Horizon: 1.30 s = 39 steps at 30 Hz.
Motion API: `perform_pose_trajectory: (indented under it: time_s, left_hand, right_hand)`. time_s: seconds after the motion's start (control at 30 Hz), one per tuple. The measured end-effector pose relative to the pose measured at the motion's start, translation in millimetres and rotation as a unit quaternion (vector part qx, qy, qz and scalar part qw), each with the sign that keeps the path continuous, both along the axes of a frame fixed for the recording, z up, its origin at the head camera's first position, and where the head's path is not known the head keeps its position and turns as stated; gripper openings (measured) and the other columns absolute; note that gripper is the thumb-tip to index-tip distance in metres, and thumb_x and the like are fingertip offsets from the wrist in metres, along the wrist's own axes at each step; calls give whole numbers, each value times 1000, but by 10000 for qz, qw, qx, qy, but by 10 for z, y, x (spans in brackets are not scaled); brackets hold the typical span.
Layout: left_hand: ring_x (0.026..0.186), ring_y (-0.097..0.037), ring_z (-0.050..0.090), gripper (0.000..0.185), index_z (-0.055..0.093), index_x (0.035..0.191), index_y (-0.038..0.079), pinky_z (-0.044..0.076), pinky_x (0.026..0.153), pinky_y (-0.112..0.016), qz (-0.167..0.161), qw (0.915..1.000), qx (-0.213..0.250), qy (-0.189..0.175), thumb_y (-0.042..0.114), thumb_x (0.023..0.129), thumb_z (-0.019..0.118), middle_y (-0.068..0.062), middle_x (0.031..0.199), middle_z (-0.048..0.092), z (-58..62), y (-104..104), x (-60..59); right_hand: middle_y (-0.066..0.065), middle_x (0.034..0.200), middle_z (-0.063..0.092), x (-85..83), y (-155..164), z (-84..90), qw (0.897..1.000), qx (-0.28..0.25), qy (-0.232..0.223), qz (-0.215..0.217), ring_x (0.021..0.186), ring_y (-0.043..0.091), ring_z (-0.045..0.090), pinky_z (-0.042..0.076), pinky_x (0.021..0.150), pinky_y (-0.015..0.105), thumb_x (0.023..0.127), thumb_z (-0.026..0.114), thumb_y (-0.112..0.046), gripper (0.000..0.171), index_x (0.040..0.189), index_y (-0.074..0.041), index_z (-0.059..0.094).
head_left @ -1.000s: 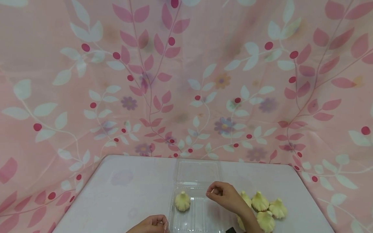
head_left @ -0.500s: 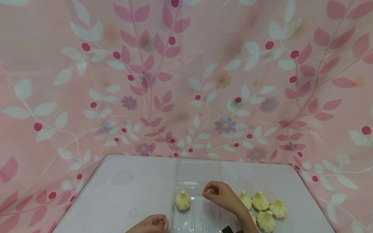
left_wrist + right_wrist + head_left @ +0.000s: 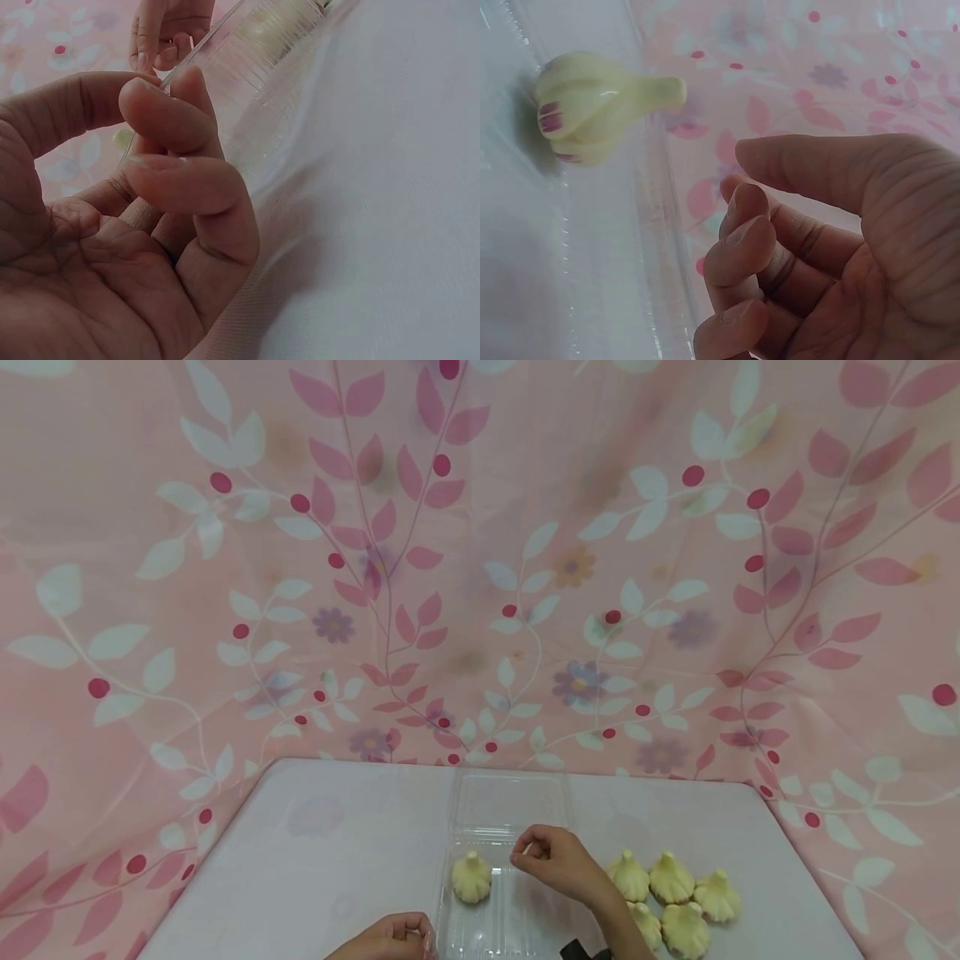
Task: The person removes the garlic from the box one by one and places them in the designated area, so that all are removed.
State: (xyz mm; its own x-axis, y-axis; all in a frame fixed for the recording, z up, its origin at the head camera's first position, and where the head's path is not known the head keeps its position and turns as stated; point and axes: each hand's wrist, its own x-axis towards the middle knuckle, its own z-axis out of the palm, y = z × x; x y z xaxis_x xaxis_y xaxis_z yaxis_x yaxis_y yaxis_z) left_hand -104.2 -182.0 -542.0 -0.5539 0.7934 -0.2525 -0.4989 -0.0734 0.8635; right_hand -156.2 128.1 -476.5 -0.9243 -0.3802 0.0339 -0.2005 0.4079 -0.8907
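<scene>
At the near edge of the counter (image 3: pixel 337 827), the left hand (image 3: pixel 390 939) pinches the left rim of one clear clamshell tray (image 3: pixel 510 893). Inside the tray sits a single pale yellow pattypan squash (image 3: pixel 471 877). Just right of it, the right hand (image 3: pixel 555 860) hovers with fingers loosely curled, seemingly holding nothing. Five more squashes (image 3: pixel 670 878) cluster right of the tray. The counter's left side lies open; a floral curtain (image 3: pixel 480 568) hangs behind.

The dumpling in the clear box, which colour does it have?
The dumpling is pale yellow with small dark pink marks on its body; the right wrist view shows this best.
</scene>
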Motion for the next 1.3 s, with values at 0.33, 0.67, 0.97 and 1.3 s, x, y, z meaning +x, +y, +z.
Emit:
perform_pose_trajectory:
  time_s: [0.33, 0.67, 0.97, 1.3]
  left_hand:
    - [67, 0, 52, 6, 54, 93, 14, 44, 60, -17, -27, 9998, -80, 162, 9, 90, 52, 7, 80, 61, -19, -5, -16]
    - [67, 0, 53, 7, 54, 94, 14, 44, 59, -16, -32, 9998, 2, 192, 9, 91, 50, 6, 82, 61, -43, -6, -16]
    - [68, 0, 53, 7, 54, 94, 13, 44, 61, -16, -100, 9997, 147, 178, 8, 91, 50, 6, 82, 61, -28, -9, -17]
    - [67, 0, 51, 7, 54, 94, 13, 43, 60, -16, -77, 9996, 156, 200, 8, 91, 50, 6, 82, 60, -35, 6, -21]
  right_hand:
    - [3, 66, 56, 66, -117, 139, 9999, 90, 123, -29, 52, 4, 44, 38, 48, 22, 85, 68, -18, 12, 89, -7, 64]
    - [-4, 63, 55, -28, -149, -41, 9987, 277, 409, -123, 51, 5, 45, 38, 47, 22, 83, 69, -28, 15, 86, -14, 64]
    - [-3, 63, 55, -58, -198, -32, 9988, 271, 302, -271, 52, 7, 46, 38, 47, 23, 82, 70, -28, 17, 87, -13, 63]
    - [-4, 62, 54, -80, -261, -41, 9981, 259, 418, -374, 53, 6, 46, 38, 47, 23, 80, 72, -29, 18, 85, -14, 63]
